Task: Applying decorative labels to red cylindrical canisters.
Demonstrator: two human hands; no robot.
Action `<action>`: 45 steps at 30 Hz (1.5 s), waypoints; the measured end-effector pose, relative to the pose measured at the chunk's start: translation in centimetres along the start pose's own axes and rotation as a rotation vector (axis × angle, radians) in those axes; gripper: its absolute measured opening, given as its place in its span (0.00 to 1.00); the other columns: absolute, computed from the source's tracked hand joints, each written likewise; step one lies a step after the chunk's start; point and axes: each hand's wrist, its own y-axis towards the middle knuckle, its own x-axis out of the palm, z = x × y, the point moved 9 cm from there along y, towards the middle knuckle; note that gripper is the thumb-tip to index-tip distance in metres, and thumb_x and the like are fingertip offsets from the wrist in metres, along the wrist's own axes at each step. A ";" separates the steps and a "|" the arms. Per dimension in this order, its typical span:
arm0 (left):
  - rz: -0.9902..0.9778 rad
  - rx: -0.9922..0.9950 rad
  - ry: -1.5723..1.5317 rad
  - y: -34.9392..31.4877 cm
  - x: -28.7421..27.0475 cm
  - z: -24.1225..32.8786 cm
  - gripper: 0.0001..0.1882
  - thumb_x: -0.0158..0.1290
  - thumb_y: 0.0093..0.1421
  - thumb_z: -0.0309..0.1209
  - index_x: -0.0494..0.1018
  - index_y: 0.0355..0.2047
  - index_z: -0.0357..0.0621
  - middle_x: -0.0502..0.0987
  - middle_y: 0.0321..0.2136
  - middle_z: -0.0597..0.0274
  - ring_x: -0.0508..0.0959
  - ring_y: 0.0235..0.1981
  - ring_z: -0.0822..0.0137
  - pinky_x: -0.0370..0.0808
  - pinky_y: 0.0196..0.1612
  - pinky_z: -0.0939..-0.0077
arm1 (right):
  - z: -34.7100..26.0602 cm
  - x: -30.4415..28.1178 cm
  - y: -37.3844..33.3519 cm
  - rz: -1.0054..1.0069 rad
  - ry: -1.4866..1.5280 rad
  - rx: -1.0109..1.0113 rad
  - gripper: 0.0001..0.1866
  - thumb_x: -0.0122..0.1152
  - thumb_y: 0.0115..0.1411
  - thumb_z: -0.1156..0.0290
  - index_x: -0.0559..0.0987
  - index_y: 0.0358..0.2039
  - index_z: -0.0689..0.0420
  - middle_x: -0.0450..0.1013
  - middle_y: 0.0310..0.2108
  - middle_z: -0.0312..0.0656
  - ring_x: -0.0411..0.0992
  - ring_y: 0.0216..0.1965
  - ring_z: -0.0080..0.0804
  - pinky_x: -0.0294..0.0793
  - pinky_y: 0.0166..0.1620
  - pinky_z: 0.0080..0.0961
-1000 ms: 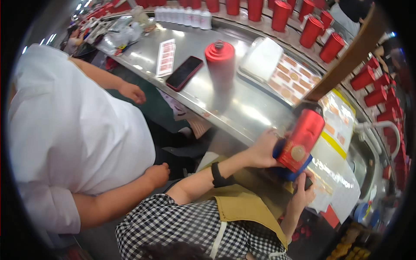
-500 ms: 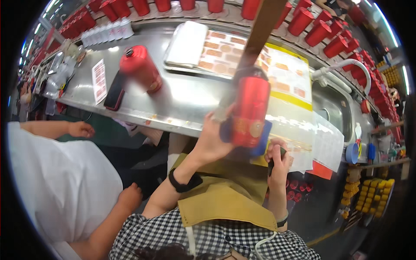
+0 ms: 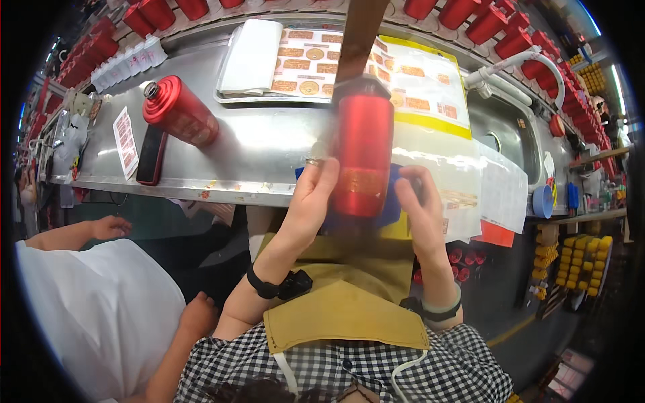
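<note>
A red metal bottle (image 3: 365,148) with a dark top and a gold label stands upright in front of me. My left hand (image 3: 310,201) is closed at its left side, thumb along the edge, the fingertips mostly hidden. To the right, my right hand (image 3: 422,205) has its fingers bent and spread toward the bottle, with nothing visible between them. Something blue (image 3: 392,195) shows behind the bottle's lower part, its shape mostly covered. A second red bottle (image 3: 181,111) with a steel neck leans on the metal table at the left.
A dark phone (image 3: 152,156) and a printed label strip (image 3: 125,142) lie on the table. Gold-printed sheets (image 3: 430,80) cover the back, with a folded white cloth (image 3: 252,57). A brown post (image 3: 359,40) rises ahead. The sink (image 3: 534,127) is to the right; a co-worker's hand (image 3: 111,228) is at left.
My right hand has let go of the small dark green thing it held and opened beside the bottle. The bottle has straightened from a slight tilt. The view has shifted.
</note>
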 end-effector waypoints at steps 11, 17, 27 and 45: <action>-0.002 0.239 0.250 -1.0 0.4 0.9 0.34 0.48 0.69 0.27 0.46 0.71 0.39 0.54 0.70 0.53 0.58 0.68 0.62 0.57 0.69 0.67 | -1.5 -1.1 1.4 0.058 -0.086 -0.059 0.16 0.57 0.67 0.71 0.70 0.53 0.59 0.68 0.35 0.33 0.66 0.36 0.19 0.68 0.42 0.17; 0.027 0.667 1.185 -3.6 1.7 2.6 0.39 0.68 0.43 0.19 0.73 0.59 0.41 0.62 0.66 0.43 0.72 0.60 0.48 0.73 0.59 0.62 | -6.2 -0.8 -1.1 0.067 -0.489 -0.650 0.14 0.59 0.57 0.85 0.79 0.44 0.59 0.78 0.39 0.42 0.75 0.40 0.35 0.72 0.48 0.29; 0.088 0.692 1.141 -3.7 0.5 2.1 0.41 0.67 0.44 0.18 0.69 0.62 0.39 0.67 0.63 0.41 0.74 0.59 0.47 0.75 0.57 0.64 | -8.2 -0.7 -4.3 0.038 -0.637 -1.002 0.14 0.63 0.46 0.85 0.84 0.34 0.57 0.82 0.35 0.38 0.76 0.36 0.34 0.73 0.39 0.27; 0.182 0.576 1.061 -4.0 -0.1 2.0 0.39 0.65 0.45 0.19 0.69 0.60 0.36 0.73 0.57 0.45 0.78 0.53 0.50 0.76 0.53 0.66 | -10.4 2.7 -4.1 -0.047 -0.957 -1.140 0.18 0.66 0.40 0.74 0.84 0.37 0.52 0.80 0.39 0.34 0.76 0.37 0.29 0.72 0.38 0.28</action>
